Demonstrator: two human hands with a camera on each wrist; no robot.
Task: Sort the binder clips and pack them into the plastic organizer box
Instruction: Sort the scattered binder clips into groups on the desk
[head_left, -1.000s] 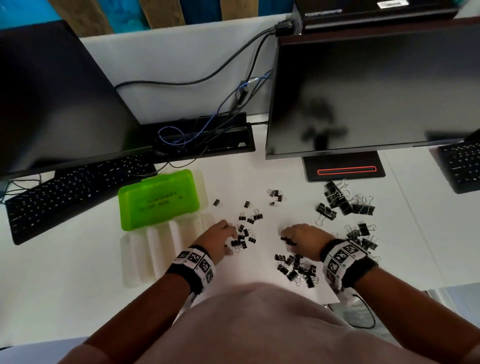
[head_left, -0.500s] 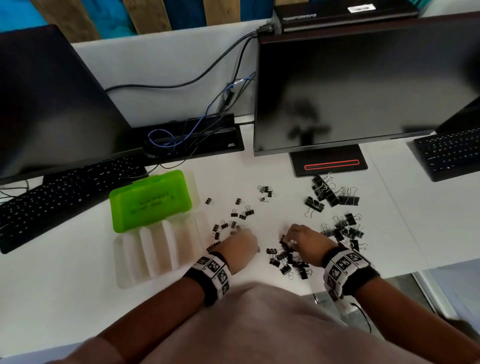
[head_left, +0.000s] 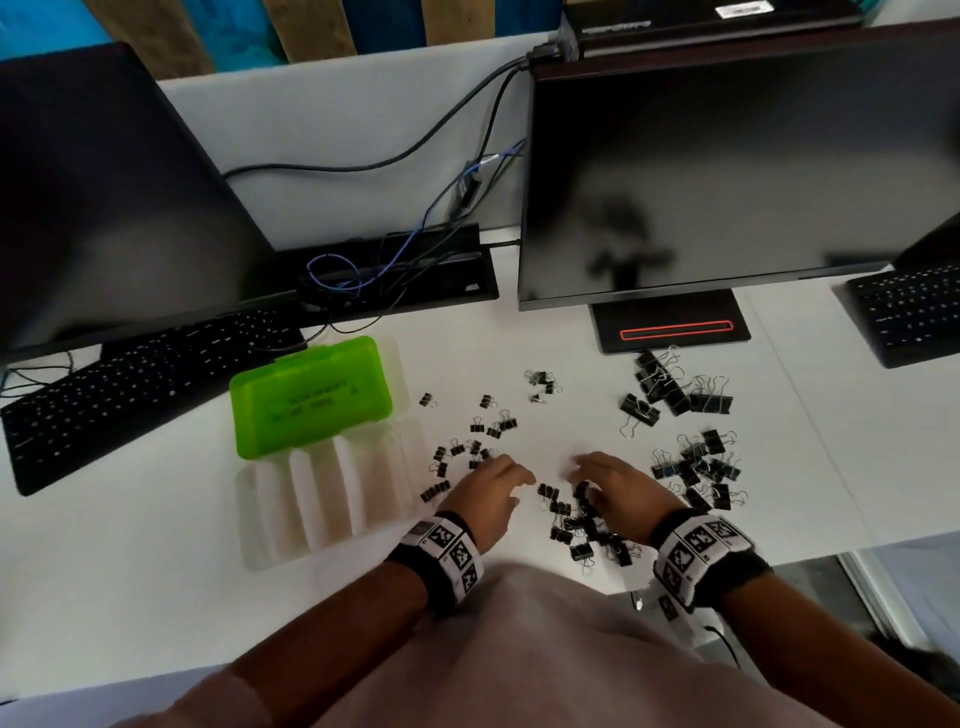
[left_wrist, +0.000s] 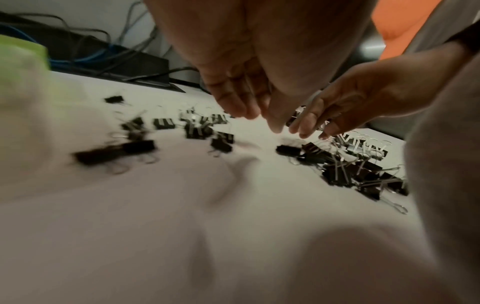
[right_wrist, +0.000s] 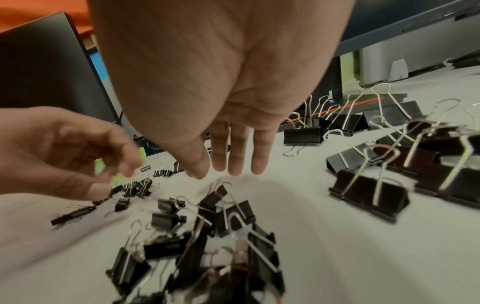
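Observation:
Black binder clips lie sorted by size on the white desk: small clips (head_left: 470, 449), a middle-sized heap (head_left: 579, 525), bigger ones (head_left: 698, 467) and the largest (head_left: 670, 395). The organizer box has a green lid (head_left: 311, 395) and a clear compartment tray (head_left: 322, 493) that looks empty. My left hand (head_left: 514, 480) hovers just right of the small clips, fingers loosely bent, holding nothing (left_wrist: 249, 111). Above the middle-sized heap (right_wrist: 207, 226) is my right hand (head_left: 582, 467), its fingers straight, pointing down and empty (right_wrist: 228, 166). The two hands are close together.
Two dark monitors (head_left: 727, 171) stand behind the clips, one on a red-striped base (head_left: 675, 330). A keyboard (head_left: 130, 384) lies left behind the box, another keyboard (head_left: 909, 312) at far right. Cables (head_left: 363, 270) run along the back. The desk edge is near my right wrist.
My left hand has moved right, away from the small clips toward the right hand. The right hand has shifted slightly and opened its fingers over the heap.

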